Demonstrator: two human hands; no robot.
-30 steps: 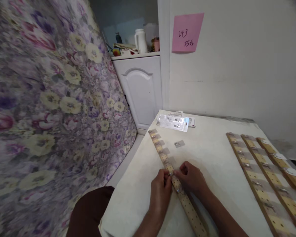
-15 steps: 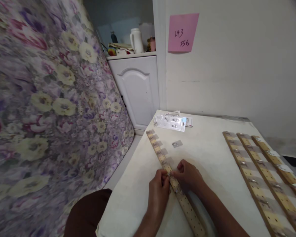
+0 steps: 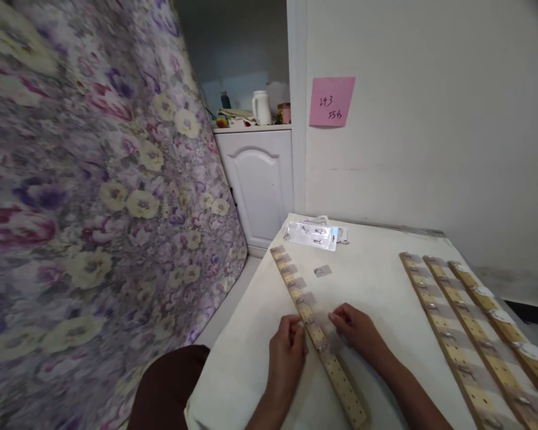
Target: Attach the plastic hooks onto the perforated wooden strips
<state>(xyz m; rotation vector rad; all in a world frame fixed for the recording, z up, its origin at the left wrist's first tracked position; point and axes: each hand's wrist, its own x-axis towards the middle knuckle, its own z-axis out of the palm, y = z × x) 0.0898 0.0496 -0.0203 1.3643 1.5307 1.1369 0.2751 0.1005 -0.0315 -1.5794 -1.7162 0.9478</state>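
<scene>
Across the white table (image 3: 385,286) at lower centre lies a perforated wooden strip (image 3: 336,370), seemingly light and stiff, best pinched by its long edges; the left hand (image 3: 288,346) curls against one edge, grip unclear, the right hand (image 3: 357,329) rests slack, empty, beside the other.

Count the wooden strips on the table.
4. One strip lies between the left hand and right hand; three more lie side by side on the table's right, near ends out of frame.
</scene>
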